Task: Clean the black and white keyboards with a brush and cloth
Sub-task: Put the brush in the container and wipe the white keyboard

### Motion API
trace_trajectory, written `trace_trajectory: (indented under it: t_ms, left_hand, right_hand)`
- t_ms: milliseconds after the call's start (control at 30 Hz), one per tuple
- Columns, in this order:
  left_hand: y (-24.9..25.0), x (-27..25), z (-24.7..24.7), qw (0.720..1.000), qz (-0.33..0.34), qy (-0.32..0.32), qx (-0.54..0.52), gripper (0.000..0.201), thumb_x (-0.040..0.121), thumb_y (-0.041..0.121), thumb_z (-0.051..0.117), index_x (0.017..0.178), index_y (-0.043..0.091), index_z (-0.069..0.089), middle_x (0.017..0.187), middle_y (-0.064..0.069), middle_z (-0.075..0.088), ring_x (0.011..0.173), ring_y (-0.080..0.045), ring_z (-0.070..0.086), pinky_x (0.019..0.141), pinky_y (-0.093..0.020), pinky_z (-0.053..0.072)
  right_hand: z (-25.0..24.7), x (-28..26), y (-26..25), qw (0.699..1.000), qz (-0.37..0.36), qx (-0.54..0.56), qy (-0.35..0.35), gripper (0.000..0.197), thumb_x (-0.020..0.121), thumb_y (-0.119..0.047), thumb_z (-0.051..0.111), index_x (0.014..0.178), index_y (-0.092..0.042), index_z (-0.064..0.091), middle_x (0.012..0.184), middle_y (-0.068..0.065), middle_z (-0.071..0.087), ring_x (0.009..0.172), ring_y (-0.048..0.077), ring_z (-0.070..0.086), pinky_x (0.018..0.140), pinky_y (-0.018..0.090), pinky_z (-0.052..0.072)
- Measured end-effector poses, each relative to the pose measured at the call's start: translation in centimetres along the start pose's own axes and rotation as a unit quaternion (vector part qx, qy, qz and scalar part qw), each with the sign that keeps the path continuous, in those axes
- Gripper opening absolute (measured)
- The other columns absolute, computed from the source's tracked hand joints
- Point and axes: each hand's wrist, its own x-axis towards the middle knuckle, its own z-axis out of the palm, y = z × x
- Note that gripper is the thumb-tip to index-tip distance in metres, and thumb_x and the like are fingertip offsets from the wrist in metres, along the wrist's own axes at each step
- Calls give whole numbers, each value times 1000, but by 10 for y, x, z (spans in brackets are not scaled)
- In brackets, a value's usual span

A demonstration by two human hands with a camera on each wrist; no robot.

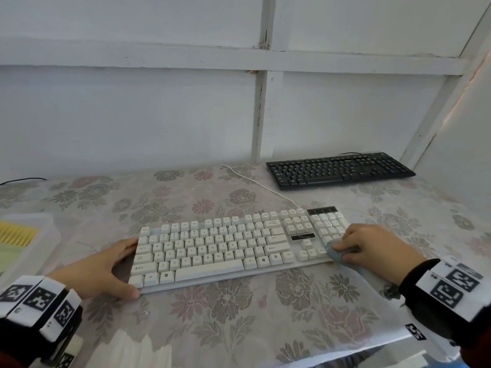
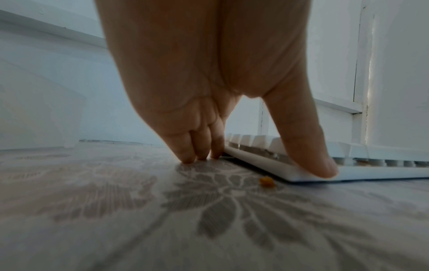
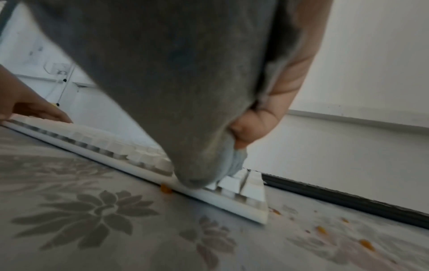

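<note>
On the floral plastic-covered table [image 1: 239,328], the person is wiping the white corded keyboard [image 1: 212,251], which is lying near the front edge, while the flat black keyboard [image 1: 340,170] is sitting untouched at the far right by the wall. The right hand [image 1: 372,245] is curling its fingers round a bunched grey cloth [image 1: 342,252] and pressing it onto the near right corner, by the arrow keys. The left hand [image 1: 106,269] is bracing the keyboard's left end, thumb [image 2: 308,146] pressing the near corner and the other fingers [image 2: 202,146] lying close together along the far side, tips on the table. To do this well, the left hand should probably be holding firmly so the board is not sliding, and the cloth should be moving in short strokes along the rows. Small orange crumbs [image 3: 366,244] are lying on the table beside the right end and may need sweeping away too. A pale tray holding something yellow and ridged [image 1: 16,232] is waiting at the far left.
</note>
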Motion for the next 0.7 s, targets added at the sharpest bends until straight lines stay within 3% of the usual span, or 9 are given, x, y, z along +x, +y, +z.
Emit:
trace_trajectory:
  t_ms: [167, 300, 533, 633, 700]
  left_hand:
    - [0, -1, 0, 1000, 4, 2, -8, 135, 20, 59, 89, 134, 34, 22, 135, 18, 36, 128, -2, 33, 106, -22, 27]
    - [2, -2, 0, 1000, 3, 1, -5, 141, 19, 60, 88, 139, 30, 21, 134, 18, 36, 126, -1, 34, 103, -19, 27]
    - [5, -2, 1, 1000, 4, 1, -1, 138, 17, 63, 87, 134, 34, 20, 130, 24, 34, 125, 0, 32, 103, -19, 27]
    - [5, -2, 1, 1000, 3, -2, -3, 135, 18, 63, 87, 132, 36, 20, 127, 26, 34, 125, 0, 32, 103, -19, 27]
    - [4, -2, 1, 1000, 1, -2, -3, 138, 19, 62, 88, 136, 34, 20, 132, 22, 34, 127, -1, 32, 106, -21, 27]
  right_hand:
    - [0, -1, 16, 1000, 14, -19, 4, 17, 87, -29, 61, 94, -19, 73, 99, -7, 63, 88, 8, 57, 78, 22, 46]
    - [-2, -4, 23, 1000, 9, 9, 15, 15, 87, -30, 64, 95, -27, 76, 100, -10, 66, 89, 6, 58, 81, 22, 46]
    - [-2, -4, 30, 997, 34, 58, 33, 21, 80, -18, 72, 96, -29, 76, 91, -6, 63, 83, 11, 56, 68, 7, 34]
    - [-5, -6, 35, 997, 68, 38, 29, 18, 82, -12, 67, 94, -22, 76, 93, 1, 66, 85, 15, 58, 71, 19, 39]
    - [-9, -9, 40, 994, 95, 38, 31, 21, 82, -10, 65, 96, -21, 75, 91, -1, 65, 87, 15, 57, 73, 23, 38]
